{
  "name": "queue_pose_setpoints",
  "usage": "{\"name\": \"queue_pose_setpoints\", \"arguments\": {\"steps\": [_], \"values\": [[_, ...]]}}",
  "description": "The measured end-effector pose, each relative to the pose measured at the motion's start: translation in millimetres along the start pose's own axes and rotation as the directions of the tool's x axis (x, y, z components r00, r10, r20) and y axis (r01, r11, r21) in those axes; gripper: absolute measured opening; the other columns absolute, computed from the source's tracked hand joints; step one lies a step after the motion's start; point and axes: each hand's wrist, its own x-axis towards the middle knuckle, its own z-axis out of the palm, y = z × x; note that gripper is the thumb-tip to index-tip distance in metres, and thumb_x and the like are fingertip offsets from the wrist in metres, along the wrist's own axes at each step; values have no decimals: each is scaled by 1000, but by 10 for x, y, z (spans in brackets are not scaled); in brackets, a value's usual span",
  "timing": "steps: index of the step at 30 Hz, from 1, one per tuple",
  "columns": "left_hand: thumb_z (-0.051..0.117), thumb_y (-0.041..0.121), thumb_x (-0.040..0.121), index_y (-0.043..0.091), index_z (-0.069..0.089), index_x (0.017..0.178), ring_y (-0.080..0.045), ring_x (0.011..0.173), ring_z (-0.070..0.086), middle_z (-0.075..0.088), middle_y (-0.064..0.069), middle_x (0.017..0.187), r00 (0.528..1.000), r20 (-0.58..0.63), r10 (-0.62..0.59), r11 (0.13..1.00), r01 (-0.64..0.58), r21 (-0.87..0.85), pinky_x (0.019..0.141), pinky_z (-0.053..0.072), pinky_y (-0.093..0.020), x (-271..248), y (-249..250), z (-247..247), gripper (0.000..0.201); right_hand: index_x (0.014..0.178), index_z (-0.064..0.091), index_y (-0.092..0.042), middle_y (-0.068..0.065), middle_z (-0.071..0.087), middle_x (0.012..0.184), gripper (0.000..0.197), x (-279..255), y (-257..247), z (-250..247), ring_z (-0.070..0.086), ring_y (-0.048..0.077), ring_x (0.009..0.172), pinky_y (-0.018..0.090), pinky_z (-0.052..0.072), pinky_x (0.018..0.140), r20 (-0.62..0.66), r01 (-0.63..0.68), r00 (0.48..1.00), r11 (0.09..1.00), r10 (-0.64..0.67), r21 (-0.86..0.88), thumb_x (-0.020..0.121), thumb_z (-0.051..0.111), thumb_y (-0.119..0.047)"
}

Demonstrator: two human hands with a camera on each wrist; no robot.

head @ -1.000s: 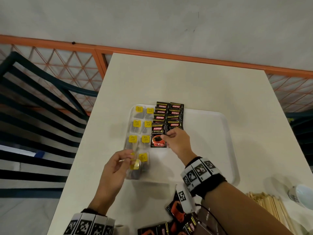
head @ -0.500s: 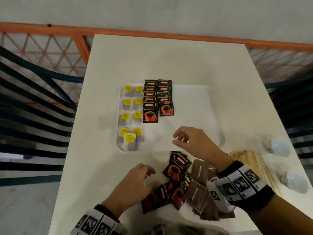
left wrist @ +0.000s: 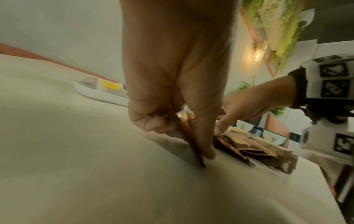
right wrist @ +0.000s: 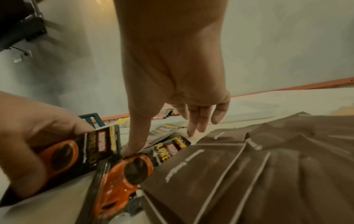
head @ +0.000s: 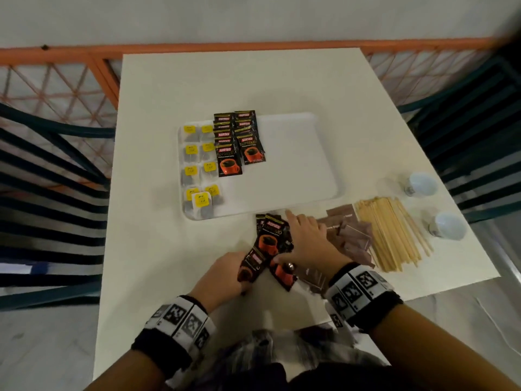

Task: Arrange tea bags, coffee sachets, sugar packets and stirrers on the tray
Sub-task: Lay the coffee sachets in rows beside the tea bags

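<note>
While both hands work the loose pile just in front of the tray (head: pixel 324 190), the risks run as follows, left to right with the tray as landmark. Tea bags (head: pixel 197 165): two columns along the tray's left side, the nearest bag lying askew across its neighbours; a sleeve or wrist crossing the front rim could knock it off. Coffee sachets on tray (head: pixel 236 142): two overlapped rows just right of the tea bags, slick-looking and likely to fan out if a new one is pushed in rather than laid down. Left hand (head: pixel 222 275): in front of the tray, fingers and thumb pinching one loose coffee sachet (head: pixel 252 263) by its edge; a thin grip, so it may slip or drag a second sachet along. Right hand (head: pixel 307 244): fingers spread, thumb tip pressing another sachet of the loose pile (head: pixel 272 238) (no closed grip seen). Brown sugar packets (head: pixel 349 238): front right of the tray, heaped under the right wrist and liable to scatter. Stirrers (head: pixel 392 235): further right, a loose bundle that may roll. Two small white cups (head: pixel 420 184): right of the tray, close to the table edge (head: pixel 462 230). Open room: the tray's right half is bare; table behind it free.
</note>
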Motion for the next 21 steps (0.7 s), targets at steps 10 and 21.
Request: {"name": "queue_pose_setpoints", "arguments": {"steps": [10, 21], "values": [[49, 12, 93, 12, 58, 95, -23, 95, 59, 60, -15, 104, 950, -239, -203, 918, 99, -383, 81, 47, -28, 190, -50, -151, 10, 146, 13, -20, 6, 35, 141, 105, -36, -31, 114, 30, 28, 133, 49, 18, 110, -17, 149, 989, 987, -148, 61, 67, 67, -64], [70, 17, 77, 11, 39, 124, -36, 109, 50, 40, -18, 121, 862, -336, -379, 919, 308, -247, 96, 43, -45, 431, 442, 95, 56, 128, 37, -13, 8, 40, 130, 77, -16, -9, 88, 35, 29, 124, 52, 22, 109, 95, 115, 990, 991, -108, -74, 69, 70, -51]]}}
